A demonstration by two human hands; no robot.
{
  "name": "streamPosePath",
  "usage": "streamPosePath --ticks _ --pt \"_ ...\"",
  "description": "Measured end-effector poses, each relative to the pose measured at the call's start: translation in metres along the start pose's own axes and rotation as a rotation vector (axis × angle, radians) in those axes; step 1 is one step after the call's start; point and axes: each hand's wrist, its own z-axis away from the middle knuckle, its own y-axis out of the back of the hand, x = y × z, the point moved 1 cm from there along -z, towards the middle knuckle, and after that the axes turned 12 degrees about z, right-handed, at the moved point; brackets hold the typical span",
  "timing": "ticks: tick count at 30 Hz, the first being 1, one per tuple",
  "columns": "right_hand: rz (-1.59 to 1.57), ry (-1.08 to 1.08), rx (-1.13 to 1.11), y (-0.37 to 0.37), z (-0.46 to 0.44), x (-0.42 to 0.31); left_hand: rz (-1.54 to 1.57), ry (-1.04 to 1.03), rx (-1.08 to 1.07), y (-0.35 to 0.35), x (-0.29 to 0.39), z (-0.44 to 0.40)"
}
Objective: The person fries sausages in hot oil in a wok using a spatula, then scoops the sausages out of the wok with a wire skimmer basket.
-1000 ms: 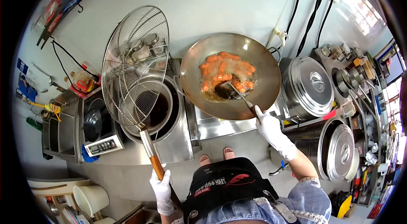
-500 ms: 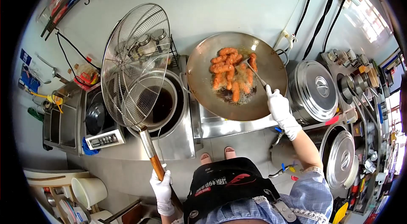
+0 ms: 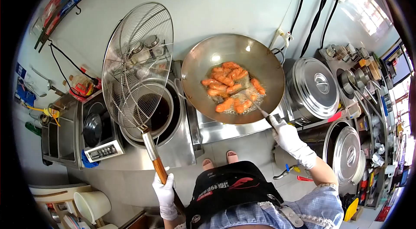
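Gloved in white, my left hand (image 3: 165, 192) is closed round the wooden handle of a large wire strainer (image 3: 138, 62), which is raised above a pot of dark liquid (image 3: 157, 112). My right hand (image 3: 288, 140), also gloved, grips the dark handle of a metal utensil (image 3: 261, 110). Its far end is down among several orange-red sausage-like pieces (image 3: 223, 79) in bubbling oil, so its shape is hidden. The pieces lie in the middle and lower part of a wide metal wok (image 3: 195, 60).
A lidded steel pot (image 3: 318, 86) stands right of the wok, with another lidded pot (image 3: 346, 155) below it. At the left are an induction cooker (image 3: 104, 151) and a sink (image 3: 65, 142). A white bucket (image 3: 93, 205) is at the lower left.
My right hand has moved down with the utensil, whose far end is now lower in the wok. The pieces have shifted and regrouped. My left hand still holds the strainer up.
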Motion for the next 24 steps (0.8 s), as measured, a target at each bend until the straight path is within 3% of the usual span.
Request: streamPosePath --ticks 10,17,20,24 --pt "-0.284 -0.106 0.062 -0.044 -0.098 -0.054 0.004 -0.01 -0.002 0.004 0.004 0.011" --pt "0.131 -0.173 0.294 -0.058 -0.145 -0.024 0.003 -0.002 0.025 0.005 0.001 0.017" --pt "0.371 -0.172 0.3 -0.058 -0.138 0.002 0.013 0.009 0.045 0.007 0.0 0.02" --pt "0.458 -0.075 0.245 -0.06 -0.105 0.036 0.02 0.029 0.071 0.004 -0.001 0.02"
